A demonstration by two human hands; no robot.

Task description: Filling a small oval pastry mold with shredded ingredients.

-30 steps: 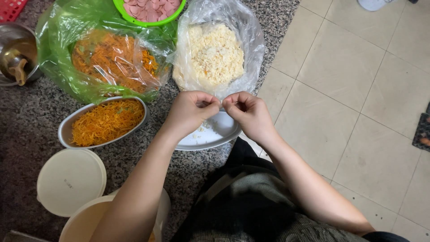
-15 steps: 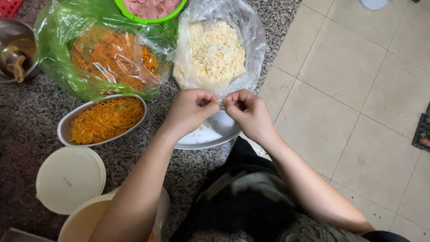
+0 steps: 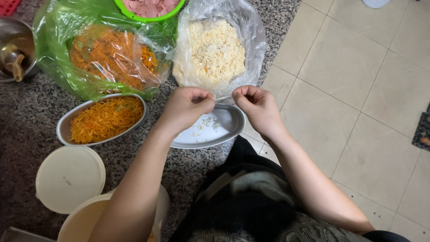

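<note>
left hand (image 3: 187,106) is curled closed, fingertips pinched on the near edge of the clear plastic bag (image 3: 251,36). right hand (image 3: 256,104) is likewise curled closed, pinching the same bag edge just to the right. a thin strip of plastic is stretched between the 2 hands, which sit close together but apart.

the clear plastic bag lies on the speckled stone counter (image 3: 27,125), far of the hands, near the counter's right edge. it holds pale yellow crumbled food (image 3: 215,51).

directly under the hands sits an oval metal dish (image 3: 228,123), holding only a few pale crumbs; its near right end overhangs the counter edge.

to the left, a second oval metal dish (image 3: 62,130) is filled with shredded orange food (image 3: 106,118). far of it lies a green plastic bag (image 3: 53,54) with more orange shreds inside a clear inner bag. a green bowl (image 3: 134,13) of pink sliced food sits at the far edge, touching both bags. a metal bowl (image 3: 13,40) stands at far left.

near left: a round cream lid (image 3: 69,178) and a cream tub (image 3: 85,219), the tub partly hidden by the left forearm.

beige floor tiles (image 3: 349,89) fill the right side.
</note>
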